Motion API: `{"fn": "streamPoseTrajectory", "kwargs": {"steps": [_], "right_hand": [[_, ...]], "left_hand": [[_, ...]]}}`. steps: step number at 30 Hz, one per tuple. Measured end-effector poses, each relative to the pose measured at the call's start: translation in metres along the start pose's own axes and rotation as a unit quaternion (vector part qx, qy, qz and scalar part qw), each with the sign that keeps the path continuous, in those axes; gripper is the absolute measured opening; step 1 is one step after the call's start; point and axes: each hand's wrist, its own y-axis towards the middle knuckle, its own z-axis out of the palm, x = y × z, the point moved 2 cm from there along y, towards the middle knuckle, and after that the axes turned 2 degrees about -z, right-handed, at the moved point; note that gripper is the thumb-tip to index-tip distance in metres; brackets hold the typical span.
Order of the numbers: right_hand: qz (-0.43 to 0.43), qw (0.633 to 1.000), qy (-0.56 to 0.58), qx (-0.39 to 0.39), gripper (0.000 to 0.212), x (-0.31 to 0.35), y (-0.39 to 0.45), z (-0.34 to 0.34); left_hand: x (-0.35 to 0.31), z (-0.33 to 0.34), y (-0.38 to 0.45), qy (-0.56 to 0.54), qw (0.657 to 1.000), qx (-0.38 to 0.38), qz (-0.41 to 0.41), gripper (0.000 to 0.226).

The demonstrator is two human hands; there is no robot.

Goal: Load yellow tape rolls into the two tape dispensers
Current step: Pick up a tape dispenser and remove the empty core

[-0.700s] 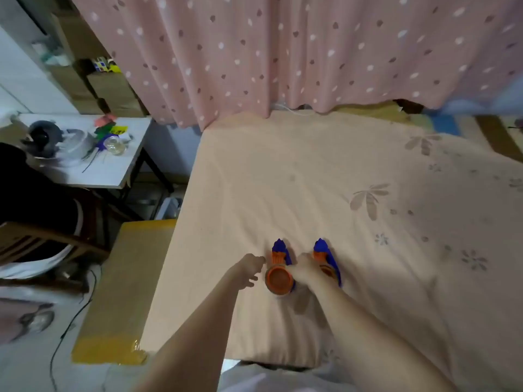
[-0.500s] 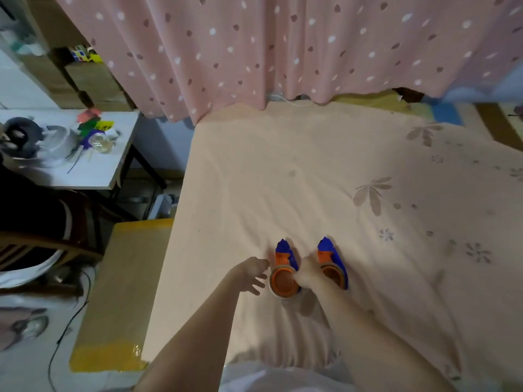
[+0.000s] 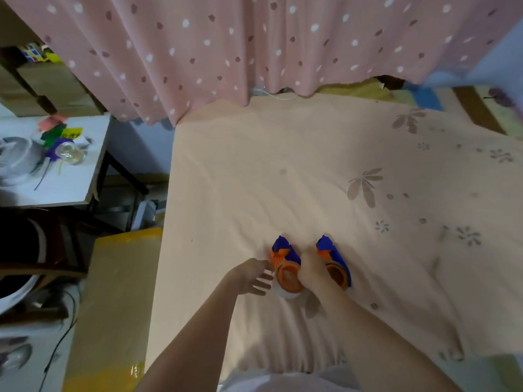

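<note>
Two blue-and-orange tape dispensers lie side by side on the peach bedsheet (image 3: 283, 171). The left dispenser (image 3: 284, 260) has a pale tape ring (image 3: 285, 293) around its orange hub. The right dispenser (image 3: 336, 264) shows its orange hub, partly covered. My left hand (image 3: 252, 275) is just left of the left dispenser, fingers spread, fingertips at the ring's edge, holding nothing. My right hand (image 3: 311, 268) lies curled between the two dispensers and touches both. Its fingers are hidden, so what it grips is unclear.
A pink dotted curtain (image 3: 254, 52) hangs along the bed's far edge. A cardboard box with yellow tape (image 3: 113, 306) stands against the bed's left side. Further left is a white table (image 3: 65, 179) with a cup and clutter. A chair stands below it.
The view has tilted slightly. My left hand's fingers have spread and reached closer to the left dispenser's ring. My right hand stays between the dispensers.
</note>
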Motion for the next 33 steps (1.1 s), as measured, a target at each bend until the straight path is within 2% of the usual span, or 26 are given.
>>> {"fn": "streamPoseTrajectory", "kwargs": {"steps": [3, 5, 7, 9, 13, 15, 18, 21, 28, 33], "right_hand": [[0.005, 0.997, 0.074, -0.031, 0.013, 0.001, -0.003, -0.02], [-0.006, 0.99, 0.122, -0.063, 0.02, 0.001, -0.007, -0.037], [-0.026, 0.98, 0.173, -0.097, 0.018, -0.001, -0.016, -0.057], [-0.044, 0.969, 0.203, -0.136, 0.027, -0.006, -0.029, -0.078], [-0.053, 0.952, 0.23, -0.193, 0.027, -0.025, -0.062, -0.118], [-0.045, 0.947, 0.235, -0.216, 0.028, -0.044, -0.079, -0.135], [-0.015, 0.942, 0.221, -0.25, 0.004, -0.078, -0.102, -0.16], [0.01, 0.929, 0.246, -0.278, 0.017, -0.115, -0.122, -0.181], [0.007, 0.9, 0.316, -0.301, 0.02, -0.207, -0.162, -0.218], [0.001, 0.875, 0.364, -0.321, 0.023, -0.286, -0.193, -0.259]], "left_hand": [[-0.014, 0.003, -0.01, -0.004, 0.999, -0.011, 0.04, 0.035], [-0.027, 0.012, -0.018, -0.02, 0.997, 0.001, 0.081, 0.041], [-0.042, 0.026, -0.028, -0.056, 0.991, 0.023, 0.121, 0.044], [-0.056, 0.043, -0.038, -0.081, 0.983, 0.044, 0.157, 0.042], [-0.083, 0.085, -0.049, -0.065, 0.971, 0.055, 0.221, 0.042], [-0.093, 0.112, -0.051, -0.075, 0.966, 0.078, 0.236, 0.042], [-0.107, 0.159, -0.054, -0.089, 0.958, 0.114, 0.248, 0.045], [-0.117, 0.207, -0.059, -0.08, 0.954, 0.127, 0.261, 0.052], [-0.122, 0.319, -0.069, -0.057, 0.949, 0.152, 0.269, 0.035], [-0.129, 0.414, -0.079, -0.049, 0.946, 0.149, 0.283, 0.037]]}}
